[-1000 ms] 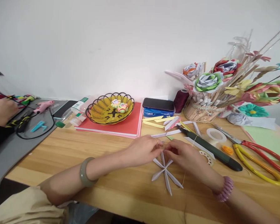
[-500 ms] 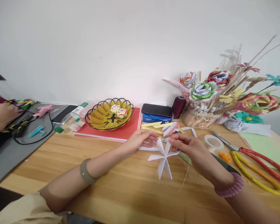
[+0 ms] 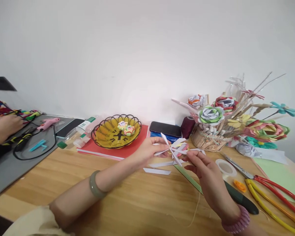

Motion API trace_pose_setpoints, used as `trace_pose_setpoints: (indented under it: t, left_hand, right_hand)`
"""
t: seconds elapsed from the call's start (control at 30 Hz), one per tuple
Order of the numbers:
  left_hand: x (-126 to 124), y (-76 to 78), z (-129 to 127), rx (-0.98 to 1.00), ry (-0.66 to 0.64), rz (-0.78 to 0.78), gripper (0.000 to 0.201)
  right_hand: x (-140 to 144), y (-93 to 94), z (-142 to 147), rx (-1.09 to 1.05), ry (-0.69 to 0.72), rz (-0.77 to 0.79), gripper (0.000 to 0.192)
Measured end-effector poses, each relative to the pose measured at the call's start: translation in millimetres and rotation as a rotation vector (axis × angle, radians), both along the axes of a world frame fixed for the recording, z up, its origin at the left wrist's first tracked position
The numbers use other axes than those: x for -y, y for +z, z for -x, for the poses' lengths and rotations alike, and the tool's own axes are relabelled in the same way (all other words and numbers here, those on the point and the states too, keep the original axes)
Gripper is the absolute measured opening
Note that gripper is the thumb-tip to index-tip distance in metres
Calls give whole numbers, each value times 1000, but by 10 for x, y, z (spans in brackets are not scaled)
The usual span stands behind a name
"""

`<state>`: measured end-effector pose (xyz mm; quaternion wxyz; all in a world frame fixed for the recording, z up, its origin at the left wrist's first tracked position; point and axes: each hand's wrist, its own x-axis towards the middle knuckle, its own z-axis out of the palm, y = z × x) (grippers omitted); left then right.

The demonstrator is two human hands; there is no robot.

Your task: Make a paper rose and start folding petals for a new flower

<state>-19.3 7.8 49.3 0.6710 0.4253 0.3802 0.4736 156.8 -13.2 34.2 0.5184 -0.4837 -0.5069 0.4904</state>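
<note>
Between my hands, a white folded-paper star (image 3: 171,148) with several pointed arms is held up above the wooden table. My left hand (image 3: 152,149) pinches its left side, thumb in front and the fingers partly behind the paper. The fingertips of my right hand (image 3: 204,168) grip the arm on the right. Just below lie white paper strips (image 3: 157,171) and a green strip (image 3: 188,178). A dark green handle (image 3: 242,198) rests beside my right wrist, its other end hidden by the hand.
A yellow woven basket (image 3: 105,139) with small paper flowers sits on red paper (image 3: 93,152). Behind are a phone (image 3: 165,128) and maroon thread (image 3: 187,127). Scissors (image 3: 258,180), tape (image 3: 226,167) and a flower pot (image 3: 207,141) stand right. Another person's hand (image 3: 7,127) works left, near a pink glue gun (image 3: 48,123).
The star has been raised and tilted nearly edge-on. My left hand, open beside it before, now pinches it too. The whole view has shifted slightly, with the table appearing lower.
</note>
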Motion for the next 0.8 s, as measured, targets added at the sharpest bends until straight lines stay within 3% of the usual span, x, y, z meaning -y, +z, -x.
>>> trace_pose_setpoints:
  t: [0.13, 0.27, 0.4, 0.63, 0.8]
  left_hand:
    - [-99, 83, 58, -96, -87, 5, 34]
    - [-83, 166, 13, -193, -140, -21, 23]
    - [-9, 233, -53, -396, -58, -95, 13]
    - [13, 120, -63, -594, 69, -244, 21]
    - [67, 19, -104, -633, 160, -390, 15]
  right_hand:
    - [-39, 139, -86, 88, -89, -103, 27]
    - [-63, 290, -48, 413, 93, -249, 29]
    - [-77, 314, 43, 580, 207, -338, 22]
    - [-96, 225, 65, 604, 32, -470, 20]
    - [-54, 130, 42, 689, -75, -700, 13]
